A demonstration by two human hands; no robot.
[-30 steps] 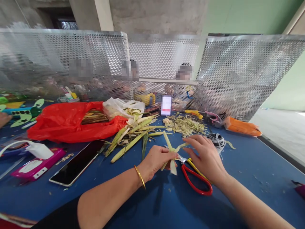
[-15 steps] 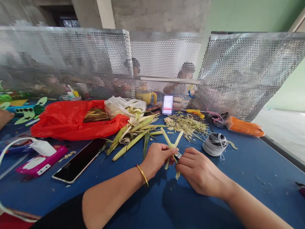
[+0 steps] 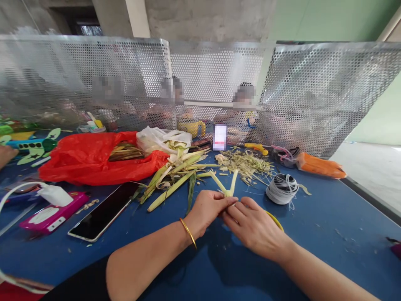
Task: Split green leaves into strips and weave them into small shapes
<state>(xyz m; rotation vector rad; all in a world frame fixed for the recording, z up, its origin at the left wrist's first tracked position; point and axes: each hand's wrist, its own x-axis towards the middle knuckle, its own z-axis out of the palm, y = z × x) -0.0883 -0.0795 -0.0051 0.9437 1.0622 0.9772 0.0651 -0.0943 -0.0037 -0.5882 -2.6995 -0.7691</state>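
Pale green leaf strips (image 3: 230,190) spread upward in a V from my left hand (image 3: 210,207), whose thumb and fingers pinch them where they meet. My right hand (image 3: 250,221) is closed right beside it, its fingertips meeting the left ones just under the V. From behind the right hand curves a yellow handle (image 3: 275,219), apparently of scissors held in that hand; the blades are hidden. The lower ends of the strips are covered by my fingers. To the right of my hands stands a spool of white thread (image 3: 282,189).
A heap of green leaves and stalks (image 3: 178,177) lies beside a red plastic bag (image 3: 75,159). Leaf scraps (image 3: 247,165) lie behind my hands. Left are a phone (image 3: 102,215) and a magenta power bank (image 3: 54,213). A perforated metal screen (image 3: 216,62) closes the back; people sit beyond.
My right hand has moved left and up against my left hand. The silver blade and the lower strip ends that showed between the hands are now hidden, while a yellow handle shows.
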